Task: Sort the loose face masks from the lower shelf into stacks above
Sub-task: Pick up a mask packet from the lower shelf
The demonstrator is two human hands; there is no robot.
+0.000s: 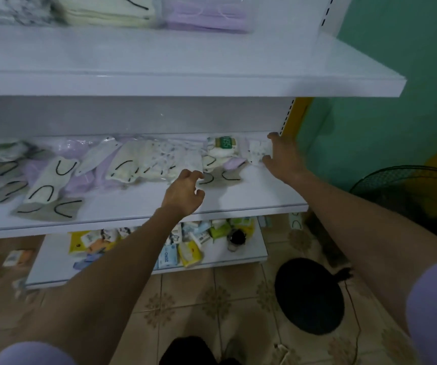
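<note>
**Inspector:** Head view, nearest first. What is the state of the hands?

**Assistant:** The left hand [184, 192] hangs over the front of the middle shelf [238, 197], fingers loosely curled and holding nothing. The right hand [282, 156] is farther in, at that shelf's right end. Its thumb and fingers are spread around a white printed mask packet [257, 151] and touch it. Whether the grasp is firm, I cannot tell.

**Inspector:** And the masks?

**Assistant:** Loose face masks [125, 167] lie scattered across that shelf. Stacked masks [207, 15] sit on the board above it.
</note>
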